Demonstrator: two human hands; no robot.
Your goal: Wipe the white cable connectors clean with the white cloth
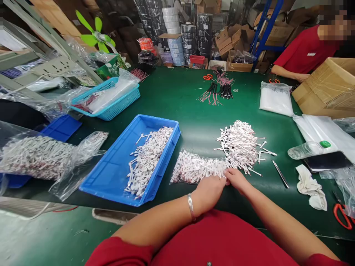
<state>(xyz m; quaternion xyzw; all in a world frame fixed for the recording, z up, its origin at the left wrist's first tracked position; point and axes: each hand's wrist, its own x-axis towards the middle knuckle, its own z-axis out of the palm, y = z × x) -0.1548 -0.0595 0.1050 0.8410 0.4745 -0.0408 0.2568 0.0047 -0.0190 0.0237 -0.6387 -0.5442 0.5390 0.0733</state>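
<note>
A clear plastic bag [191, 168] full of short white cable pieces lies flat on the green table in front of me. My left hand [210, 191] is closed at the bag's right end, its fingertips mostly hidden from this angle. Close beside it, my right hand [236, 179] pinches the same end of the bag. Just beyond my hands is a loose pile of white cable pieces [240, 144], touching or nearly touching the bag. To the left, a blue tray [108, 166] holds more such pieces [149, 159] along its right side.
Tweezers [280, 173], a white cloth [312, 187], a bottle [309, 149], a phone [328, 162] and red-handled scissors [342, 216] lie to the right. A filled bag [39, 157] and a light-blue basket [111, 107] stand left. Across the table, a person [307, 51] sits by a carton [328, 87].
</note>
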